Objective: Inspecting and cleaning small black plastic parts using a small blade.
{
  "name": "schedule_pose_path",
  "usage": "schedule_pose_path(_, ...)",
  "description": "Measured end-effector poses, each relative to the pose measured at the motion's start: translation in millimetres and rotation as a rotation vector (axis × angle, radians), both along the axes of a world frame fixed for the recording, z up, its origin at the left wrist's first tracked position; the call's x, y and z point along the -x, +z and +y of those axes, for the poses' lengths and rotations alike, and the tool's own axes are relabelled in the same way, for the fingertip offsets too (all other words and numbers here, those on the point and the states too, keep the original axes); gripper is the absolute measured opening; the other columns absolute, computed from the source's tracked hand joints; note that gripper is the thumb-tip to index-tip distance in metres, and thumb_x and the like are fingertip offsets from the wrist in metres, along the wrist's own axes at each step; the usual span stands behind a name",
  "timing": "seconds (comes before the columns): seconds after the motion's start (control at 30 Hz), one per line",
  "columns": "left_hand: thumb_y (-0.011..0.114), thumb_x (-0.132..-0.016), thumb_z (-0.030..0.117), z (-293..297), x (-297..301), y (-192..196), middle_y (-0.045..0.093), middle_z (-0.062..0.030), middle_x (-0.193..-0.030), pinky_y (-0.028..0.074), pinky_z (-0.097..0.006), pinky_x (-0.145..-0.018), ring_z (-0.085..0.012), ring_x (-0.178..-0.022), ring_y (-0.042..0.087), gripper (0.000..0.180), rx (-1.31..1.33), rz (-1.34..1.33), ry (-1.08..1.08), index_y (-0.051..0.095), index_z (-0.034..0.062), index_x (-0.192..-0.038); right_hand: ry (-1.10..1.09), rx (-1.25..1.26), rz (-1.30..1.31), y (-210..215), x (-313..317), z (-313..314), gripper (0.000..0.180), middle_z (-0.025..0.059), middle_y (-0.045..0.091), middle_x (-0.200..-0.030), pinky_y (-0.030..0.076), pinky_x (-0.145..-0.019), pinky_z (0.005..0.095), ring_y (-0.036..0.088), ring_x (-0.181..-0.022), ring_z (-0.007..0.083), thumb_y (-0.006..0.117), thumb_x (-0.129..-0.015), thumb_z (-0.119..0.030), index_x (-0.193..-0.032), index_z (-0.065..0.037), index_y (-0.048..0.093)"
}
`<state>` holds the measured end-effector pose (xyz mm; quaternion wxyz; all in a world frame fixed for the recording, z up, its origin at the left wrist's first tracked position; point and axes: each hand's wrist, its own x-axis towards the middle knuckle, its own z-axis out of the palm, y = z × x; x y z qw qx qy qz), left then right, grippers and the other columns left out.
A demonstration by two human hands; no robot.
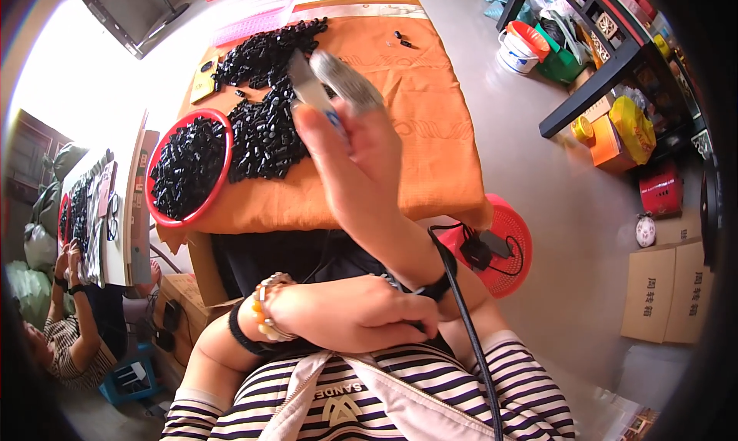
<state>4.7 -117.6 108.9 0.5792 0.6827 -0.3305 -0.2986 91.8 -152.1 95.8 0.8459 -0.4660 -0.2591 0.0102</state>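
The sleeves [530,379] are striped, the bracelet [265,310] beaded (pale and amber).

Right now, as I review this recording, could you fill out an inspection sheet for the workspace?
Surface: orange cloth over the table.
Job's things: black pieces heaped on the cloth; more fill a red basket at the near left corner.
Clutter: yellow item left of the heap; pink tray at the far edge.
Hands: right hand is raised, gripping a flat, blurred piece; left hand is low near the lap, its grip unclear.
Cables: black cable crosses in front of the right forearm; black adapter lies on a red perforated stool.
Surroundings: cardboard boxes and a white bucket stand at right.
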Motion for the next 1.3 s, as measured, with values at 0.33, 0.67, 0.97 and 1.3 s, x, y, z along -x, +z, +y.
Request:
schedule_pose_path(0.33, 0.053, -0.089, 0.005, 70.4, 33.7, 13.5, 0.060, -0.0089, -0.075, 0.045, -0.027, -0.058, -0.0148, -0.066, 0.060, 0.015, 0.032, 0.158, 0.092, 0.058, -0.0008, -0.101, -0.357, -0.491, -0.480, 108.1, -30.0, 21.3, 0.024, 0.0063, 0.055, -0.064, 0.039, -0.052, 0.0249, 0.047, -0.058, 0.0094, 0.057, -0.089, -0.018, -0.077, 0.001, 0.048)
schedule_pose_path(0.67, 0.050, -0.091, 0.011, 66.0, 22.7, -30.8, 0.055, -0.0009, -0.063, 0.042, -0.020, -0.053, -0.0056, -0.057, 0.052, 0.013, -0.204, 0.303, 0.222, 0.056, 0.0017, -0.098, -0.347, -0.247, -0.519, 111.7, -7.5, -13.4, 0.021, 0.0036, 0.049, -0.057, 0.034, -0.045, 0.0239, 0.042, -0.049, 0.0079, 0.054, -0.086, -0.014, -0.071, -0.001, 0.046)
schedule_pose_path(0.97, 0.050, -0.090, 0.011, 51.3, 19.8, -41.7, 0.057, 0.0001, -0.068, 0.042, -0.020, -0.054, -0.0047, -0.059, 0.050, 0.013, -0.134, 0.331, 0.249, 0.054, 0.0026, -0.099, -0.374, -0.146, -0.573, 162.0, -103.3, -82.5, 0.021, 0.0009, 0.043, -0.049, 0.030, -0.038, 0.0230, 0.037, -0.040, 0.0064, 0.052, -0.083, -0.010, -0.065, -0.003, 0.044)
schedule_pose_path(1.3, 0.050, -0.088, 0.008, 50.3, 19.3, -39.7, 0.057, -0.0012, -0.067, 0.040, -0.021, -0.054, -0.0052, -0.060, 0.050, 0.016, -0.248, 0.273, 0.238, 0.054, 0.0023, -0.103, -0.542, 0.150, -0.673, 152.5, -54.5, -50.4, 0.014, 0.0045, 0.046, -0.052, 0.034, -0.041, 0.0272, 0.042, -0.044, 0.0129, 0.055, -0.077, -0.011, -0.069, -0.003, 0.047)
